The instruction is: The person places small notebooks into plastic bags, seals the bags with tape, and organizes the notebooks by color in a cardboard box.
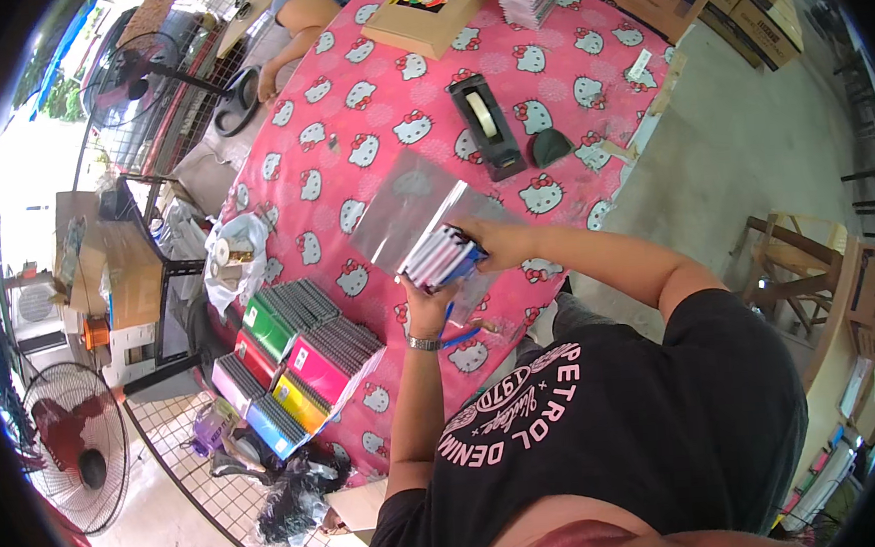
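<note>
I have a bundle of slim, pale-edged booklets (437,260) gripped between both hands, over the pink cat-print tablecloth (378,112), with some blue showing on the side toward my right. My left hand (427,302) is curled closed around the near end, just above my metal-banded wristwatch (424,344); my right hand (494,242) closes on the far right side, though some of its fingertips are hidden from view. A clear plastic bag (391,214) lies against the bundle, spreading flat beyond it, and I can't tell whether the booklets sit inside it or only on top. I'd judge this the step of squaring the bundle up against the plastic; the next move calls for an even squeeze from both palms, so that no edge slides out or snags the thin film. To my left stand wire-bound notebooks in rows, among them a green pile (272,321), a pink pile (328,363) and a yellow pile (300,402). Past my right hand are the black tape dispenser (499,155), well apart from the bundle, and a brown cardboard box (440,28) farther off.
</note>
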